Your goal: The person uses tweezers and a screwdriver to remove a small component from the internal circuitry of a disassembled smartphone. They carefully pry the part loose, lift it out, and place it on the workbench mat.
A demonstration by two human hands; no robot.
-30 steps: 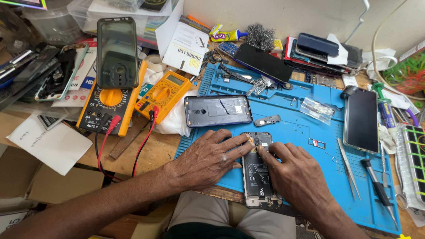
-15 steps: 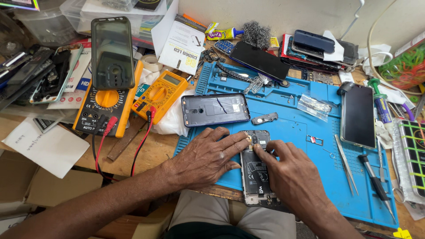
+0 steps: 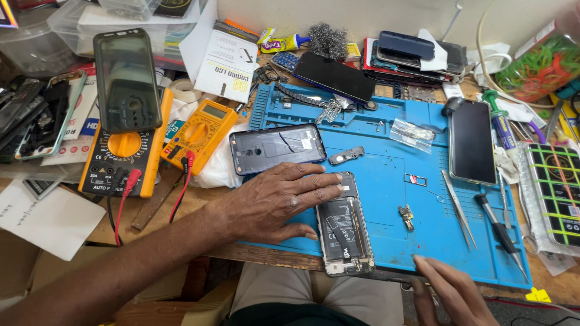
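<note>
1. Pressing flat, the left hand (image 3: pixel 275 202) lies spread on the blue work mat (image 3: pixel 386 241), fingertips resting on the top left corner of the opened phone (image 3: pixel 344 223); that pressure is best kept light and on the frame, clear of the battery.
2. The right hand (image 3: pixel 450 290) hovers off the mat's near edge, fingers loosely together, pinching nothing that I can make out.
3. The opened phone lies face down near the mat's front edge, its lower end overhanging; sliding it further on seems wise.
4. Its back cover (image 3: pixel 277 148) sits just beyond the left hand.
5. Tweezers (image 3: pixel 459 208) and a screwdriver (image 3: pixel 498 229) lie towards the mat's right edge, within reach.
</note>
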